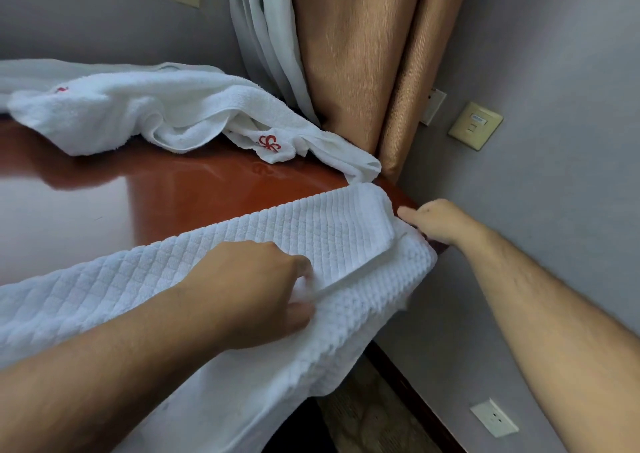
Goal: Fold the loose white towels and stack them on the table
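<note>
Folding under way: waffle towel [311, 231] lies across the near right part of the surface [194, 189], with its near side and right end hanging off the edge. Left hand [249, 290] pinches the hem of the upper layer, fingers [303, 314] pressed together against the thumb, likely to keep that hem straight along the fold. Right hand [440, 224] sits at the towel's far right end by the surface corner, one finger out touching the flap [349, 220] corner, the others curled down. Their tips are hidden behind cloth, so cannot tell if they grip it. Judging it steadies that end so the layers match. Loose towels [156, 106] with a red emblem [269, 143] are heaped at the back of the surface, unfolded, well apart from both hands, probably parked there to leave working room in front. No folded stack visible. Task looks early: this towel mid-fold, heap not yet done. Curtain [346, 54] hangs behind the corner
</note>
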### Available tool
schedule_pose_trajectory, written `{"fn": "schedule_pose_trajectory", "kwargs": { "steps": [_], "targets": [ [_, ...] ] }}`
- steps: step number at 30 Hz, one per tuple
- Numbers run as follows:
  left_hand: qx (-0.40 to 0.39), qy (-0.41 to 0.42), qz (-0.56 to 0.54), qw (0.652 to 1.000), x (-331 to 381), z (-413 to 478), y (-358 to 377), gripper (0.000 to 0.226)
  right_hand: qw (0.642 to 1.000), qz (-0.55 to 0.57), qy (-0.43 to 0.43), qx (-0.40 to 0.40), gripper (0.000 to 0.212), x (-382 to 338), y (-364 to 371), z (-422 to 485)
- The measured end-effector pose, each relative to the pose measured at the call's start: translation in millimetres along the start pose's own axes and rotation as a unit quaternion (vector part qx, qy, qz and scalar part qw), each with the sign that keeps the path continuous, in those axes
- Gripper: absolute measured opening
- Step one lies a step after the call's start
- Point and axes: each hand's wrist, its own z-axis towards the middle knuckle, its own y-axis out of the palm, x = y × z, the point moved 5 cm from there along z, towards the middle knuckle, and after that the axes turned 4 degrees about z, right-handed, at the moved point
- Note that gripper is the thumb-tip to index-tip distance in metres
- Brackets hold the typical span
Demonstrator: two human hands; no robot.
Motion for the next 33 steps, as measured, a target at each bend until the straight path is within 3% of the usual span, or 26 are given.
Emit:
{"fn": "schedule_pose_trajectory", "kwargs": {
  "steps": [3, 4, 8, 12, 14, 16, 18, 21, 24, 27, 29, 31, 33],
  "targets": [
    [-0.014, 0.025, 0.018, 0.999, 2.6, 0.4, -2.0, 0.037, 0.978, 0.060, -0.013, 0.198, 0.047, -19.6, -3.7, -8.3],
    [-0.007, 0.032, 0.027, 0.999, 3.7, 0.9, -3.7, 0.032, 0.975, 0.087, 0.015, 0.203, 0.047, -23.9, 1.5, -10.6],
    [0.050, 0.030, 0.032, 0.998, 2.6, 4.1, -12.2, 0.031, 0.980, 0.118, 0.145, 0.071, 0.074, -24.5, 31.5, -16.9],
    [0.041, 0.028, 0.016, 0.999, 2.5, 2.7, -7.1, 0.026, 0.989, 0.111, 0.091, 0.043, 0.082, -24.7, 39.1, -11.6],
    [0.032, 0.037, 0.023, 0.999, 5.4, 1.1, -4.2, 0.025, 0.988, 0.139, 0.059, 0.031, 0.072, -29.2, 40.4, -9.3],
    [0.035, 0.040, 0.032, 0.998, 6.1, 0.6, -4.4, 0.025, 0.976, 0.208, 0.055, 0.041, 0.043, -28.0, 36.9, -6.7],
    [0.035, 0.042, 0.033, 0.998, 5.8, 0.8, -5.0, 0.024, 0.960, 0.262, 0.056, 0.083, 0.025, -17.1, 29.7, -3.9],
    [0.004, 0.053, 0.017, 0.998, 5.8, 0.5, -1.8, 0.020, 0.961, 0.222, 0.019, 0.166, 0.006, -2.3, 21.5, -7.3],
    [-0.044, 0.057, -0.001, 0.997, 6.3, -1.3, 2.8, 0.022, 0.975, 0.135, 0.014, 0.175, 0.028, 1.0, 25.6, -12.3],
    [-0.060, 0.054, -0.014, 0.997, 5.5, -1.5, 4.1, 0.028, 0.957, 0.069, -0.069, 0.274, 0.018, -27.3, 16.1, -26.8],
    [-0.063, 0.049, -0.030, 0.996, 4.5, -1.5, 4.2, 0.031, 0.958, 0.070, -0.141, 0.240, 0.025, -58.4, 22.7, -35.9],
    [-0.056, 0.046, -0.052, 0.996, 4.6, -2.5, 2.1, 0.033, 0.981, 0.050, -0.152, 0.113, 0.049, -83.9, 46.4, -42.3],
    [-0.053, 0.041, -0.084, 0.994, 4.6, -3.7, -0.4, 0.034, 0.994, -0.017, -0.105, -0.021, 0.075, -92.4, 76.7, -48.8]
  ]
}}
